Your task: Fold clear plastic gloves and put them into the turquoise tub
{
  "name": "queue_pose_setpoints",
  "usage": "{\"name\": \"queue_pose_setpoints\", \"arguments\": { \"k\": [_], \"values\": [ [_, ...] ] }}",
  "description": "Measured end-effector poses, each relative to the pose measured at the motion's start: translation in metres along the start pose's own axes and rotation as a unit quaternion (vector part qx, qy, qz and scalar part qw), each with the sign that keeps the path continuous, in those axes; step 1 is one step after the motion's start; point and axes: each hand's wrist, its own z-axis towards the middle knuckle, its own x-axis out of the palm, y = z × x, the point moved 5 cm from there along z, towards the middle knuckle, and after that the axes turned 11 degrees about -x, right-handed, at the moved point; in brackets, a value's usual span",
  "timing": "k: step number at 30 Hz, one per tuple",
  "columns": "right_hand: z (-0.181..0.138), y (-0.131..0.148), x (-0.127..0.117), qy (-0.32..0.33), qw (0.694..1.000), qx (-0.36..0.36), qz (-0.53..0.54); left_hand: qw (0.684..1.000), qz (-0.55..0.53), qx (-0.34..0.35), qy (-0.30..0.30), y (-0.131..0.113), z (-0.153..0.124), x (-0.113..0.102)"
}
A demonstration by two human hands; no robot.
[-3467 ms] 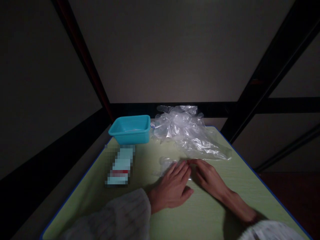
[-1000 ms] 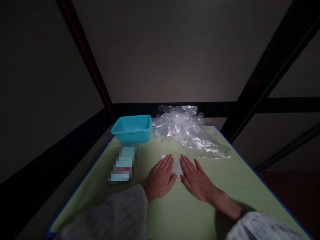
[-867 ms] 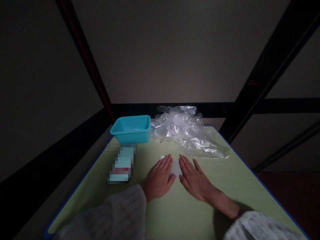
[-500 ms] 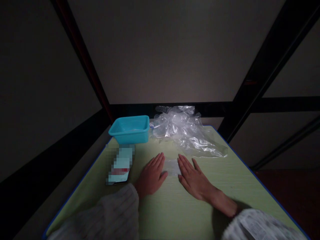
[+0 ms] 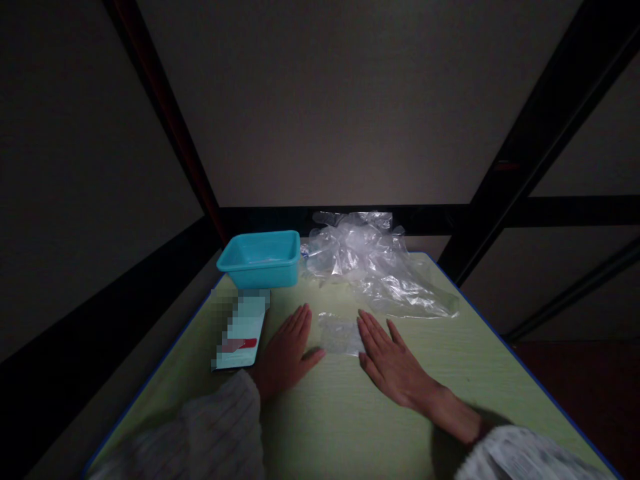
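Note:
A small flattened piece of clear plastic (image 5: pixel 340 333) lies on the light green table (image 5: pixel 350 420) between my two hands. My right hand (image 5: pixel 390 360) rests flat with fingers stretched out, its fingertips on the plastic's right edge. My left hand (image 5: pixel 285 353) lies flat and open on the table just left of the plastic, apart from it and close to a pale rectangular packet (image 5: pixel 240 331). Both arms wear white knitted sleeves.
A turquoise plastic tub (image 5: pixel 261 259) stands at the table's far left. A crumpled heap of clear plastic (image 5: pixel 373 263) spreads across the far right. The table has a blue edge; dark metal beams cross the dim wall behind.
My hands, first close together pressing the small plastic, have spread apart. The left hand slid leftward off the plastic toward the packet; the right hand stayed at its right edge.

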Motion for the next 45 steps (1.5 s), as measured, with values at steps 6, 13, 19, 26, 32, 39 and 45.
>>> {"name": "queue_pose_setpoints", "arguments": {
  "k": [6,13,19,26,32,39,45],
  "values": [
    [-0.001,0.000,-0.001,-0.006,0.999,0.008,0.038,0.995,-0.076,-0.066,-0.012,0.009,0.002,-0.005],
    [-0.005,-0.019,-0.014,-0.071,0.979,0.028,0.187,0.977,-0.159,-0.132,-0.050,0.010,0.007,-0.018],
    [-0.005,-0.038,-0.033,-0.128,0.937,0.061,0.319,0.974,-0.167,-0.132,-0.084,0.010,0.007,-0.022],
    [0.001,-0.046,-0.038,-0.154,0.925,0.040,0.344,0.976,-0.159,-0.118,-0.094,0.009,0.006,-0.023],
    [0.004,-0.050,-0.035,-0.156,0.930,0.028,0.332,0.976,-0.151,-0.109,-0.110,0.008,0.007,-0.025],
    [-0.002,-0.028,-0.056,-0.084,0.969,-0.142,0.181,0.975,-0.158,0.028,-0.152,-0.020,0.003,-0.038],
    [-0.011,-0.016,-0.056,0.005,0.977,-0.188,0.099,0.983,-0.110,0.135,-0.058,-0.053,-0.001,-0.030]
  ]
}}
